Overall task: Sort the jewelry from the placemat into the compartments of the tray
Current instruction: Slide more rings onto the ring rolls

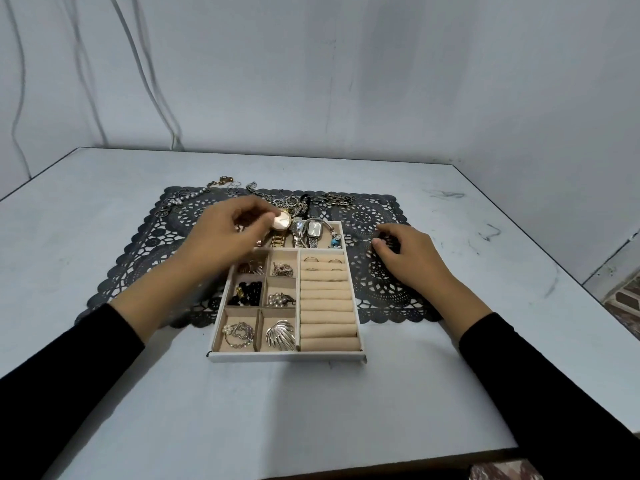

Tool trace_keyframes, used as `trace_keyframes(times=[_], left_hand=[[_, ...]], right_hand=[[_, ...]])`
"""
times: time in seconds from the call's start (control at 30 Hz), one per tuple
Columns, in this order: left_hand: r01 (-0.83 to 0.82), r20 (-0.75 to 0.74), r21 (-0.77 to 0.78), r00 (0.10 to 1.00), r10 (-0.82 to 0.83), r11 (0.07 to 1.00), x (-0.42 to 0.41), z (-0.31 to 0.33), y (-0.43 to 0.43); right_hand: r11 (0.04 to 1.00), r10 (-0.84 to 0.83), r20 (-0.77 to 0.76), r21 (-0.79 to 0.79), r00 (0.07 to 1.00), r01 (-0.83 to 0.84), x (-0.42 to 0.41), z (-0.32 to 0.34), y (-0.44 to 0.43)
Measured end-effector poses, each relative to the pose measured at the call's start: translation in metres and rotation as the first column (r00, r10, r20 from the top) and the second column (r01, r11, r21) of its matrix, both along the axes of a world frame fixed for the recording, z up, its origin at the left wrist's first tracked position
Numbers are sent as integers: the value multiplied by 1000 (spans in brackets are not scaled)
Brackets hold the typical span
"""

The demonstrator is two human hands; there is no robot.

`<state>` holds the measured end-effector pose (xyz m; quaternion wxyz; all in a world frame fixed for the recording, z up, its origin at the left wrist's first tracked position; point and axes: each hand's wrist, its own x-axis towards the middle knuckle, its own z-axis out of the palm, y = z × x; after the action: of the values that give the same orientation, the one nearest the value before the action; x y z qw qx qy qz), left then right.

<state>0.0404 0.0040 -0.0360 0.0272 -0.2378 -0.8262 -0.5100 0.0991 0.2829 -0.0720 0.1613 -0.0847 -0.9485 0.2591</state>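
Note:
A white tray (287, 357) with beige compartments lies partly on a dark lace placemat (381, 289). My left hand (232, 230) holds a gold watch (282, 221) by its round face over the tray's far compartment, where a silver watch (313, 230) and a bead bracelet (335, 241) lie. My right hand (405, 254) rests on the placemat right of the tray, fingers curled, nothing visible in it. Brooches, pearls and black beads fill the small left compartments. Rings (311, 259) sit in the ring rolls. Chains (332, 199) and rings (173, 200) lie along the placemat's far edge.
The placemat and tray sit on a pale grey table (450, 375) against a grey wall. The table's right edge drops off near a brick floor (623, 299). Cables hang down the wall at the far left.

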Motion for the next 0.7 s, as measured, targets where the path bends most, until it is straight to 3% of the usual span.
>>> trace_keyframes(times=[0.17, 0.4, 0.53, 0.7], left_hand=[[-159, -196, -234, 974, 113, 959, -50, -15, -24], [-103, -196, -583, 980, -16, 806, -103, -34, -36], [-35, -135, -634, 989, -65, 772, -120, -37, -31], [1, -112, -601, 990, -84, 799, -139, -38, -21]], right_hand=[[1000, 22, -9, 4, 1000, -22, -23, -2, 7], [995, 97, -14, 9, 995, -97, -64, 0, 7], [989, 148, -38, 15, 988, -148, -87, -1, 3], [976, 201, -161, -47, 966, -211, -119, 1, -6]])
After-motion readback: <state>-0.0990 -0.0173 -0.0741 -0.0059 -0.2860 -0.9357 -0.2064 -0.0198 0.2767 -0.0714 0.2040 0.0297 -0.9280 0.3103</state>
